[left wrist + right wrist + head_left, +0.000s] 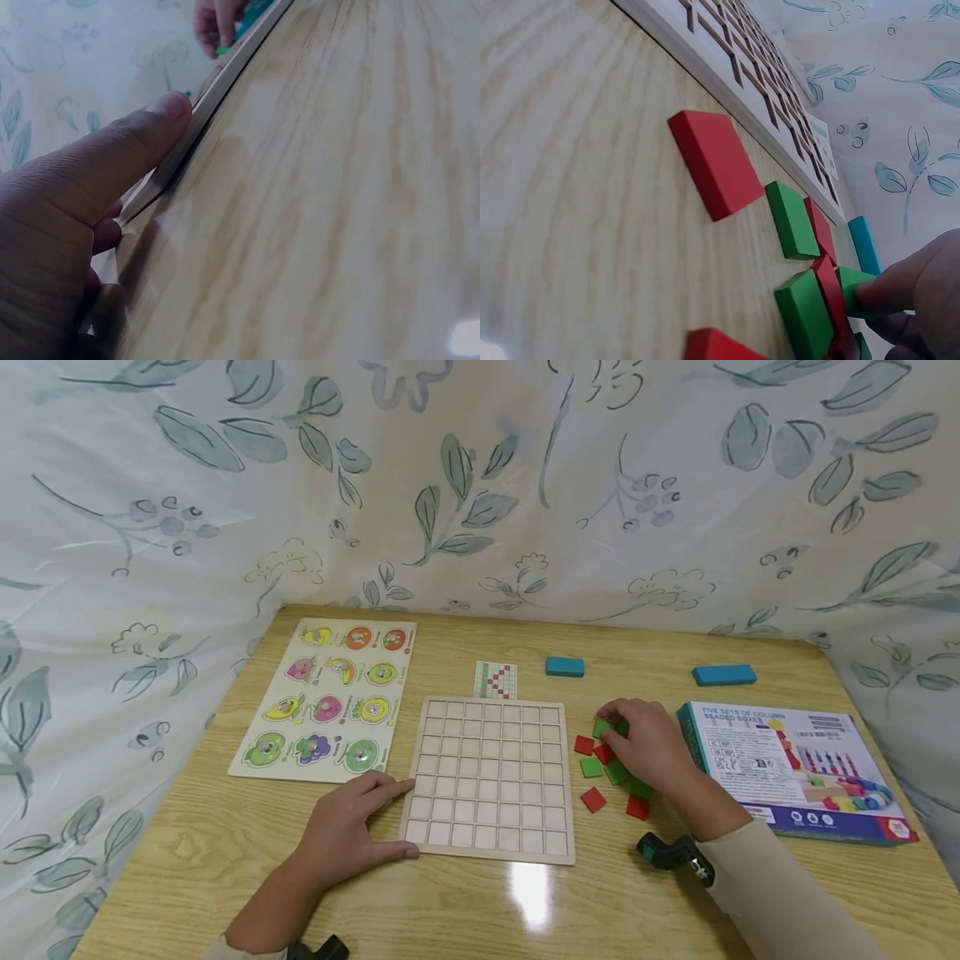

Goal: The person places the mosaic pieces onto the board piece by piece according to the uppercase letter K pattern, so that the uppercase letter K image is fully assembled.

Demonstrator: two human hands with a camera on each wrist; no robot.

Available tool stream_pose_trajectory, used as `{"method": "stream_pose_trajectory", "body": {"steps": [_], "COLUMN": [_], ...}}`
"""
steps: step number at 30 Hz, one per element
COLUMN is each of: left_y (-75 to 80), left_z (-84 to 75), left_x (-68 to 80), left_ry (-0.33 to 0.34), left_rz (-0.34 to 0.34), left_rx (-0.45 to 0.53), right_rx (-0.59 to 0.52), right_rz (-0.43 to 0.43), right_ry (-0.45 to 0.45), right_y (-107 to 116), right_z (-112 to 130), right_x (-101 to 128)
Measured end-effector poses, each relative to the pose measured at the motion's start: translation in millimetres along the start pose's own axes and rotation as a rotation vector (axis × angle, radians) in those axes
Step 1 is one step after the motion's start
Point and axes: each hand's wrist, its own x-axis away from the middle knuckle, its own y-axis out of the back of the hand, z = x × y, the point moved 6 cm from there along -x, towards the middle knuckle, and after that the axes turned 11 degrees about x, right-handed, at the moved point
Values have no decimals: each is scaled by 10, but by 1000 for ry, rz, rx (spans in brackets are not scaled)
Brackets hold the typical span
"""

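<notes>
Two bare hands, no gloves, no rings visible. Right forearm (780, 881): long cream-beige sleeve, smooth knit, cuff ending at wrist. Right wrist: black camera mount (671, 852) with teal-green part at its 9 o'clock end, small white detail toward cuff. Left forearm bare; sliver of pale sleeve at bottom edge, black device (318, 950) at its 3 o'clock.

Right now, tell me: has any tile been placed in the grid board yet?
No. In the head view every cell of the grid board is bare, and the red and green tiles lie on the table beside it.
</notes>
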Motion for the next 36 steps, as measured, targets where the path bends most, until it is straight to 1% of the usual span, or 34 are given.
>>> {"method": "stream_pose_trajectory", "body": {"steps": [5,10,17,21,24,30,36], "left_y": [7,13,25,28,29,18,18], "left_z": [19,24,11,16,20,29,26], "left_x": [10,26,24,23,24,16,2], "left_ry": [3,12,11,-1,-3,4,-3], "left_rz": [-3,1,3,-4,-6,5,11], "left_rx": [15,21,27,29,33,47,40], "right_rx": [11,-26,-134,-195,-219,-231,-265], "right_rz": [9,65,125,145,156,186,226], "right_ry": [39,55,52,58,72,89,109], "right_y": [29,19,43,75,86,52,-36], "right_z": [28,47,80,122,162,253,407], "right_x": [-34,-85,-191,-249,-297,-413,-505]}}
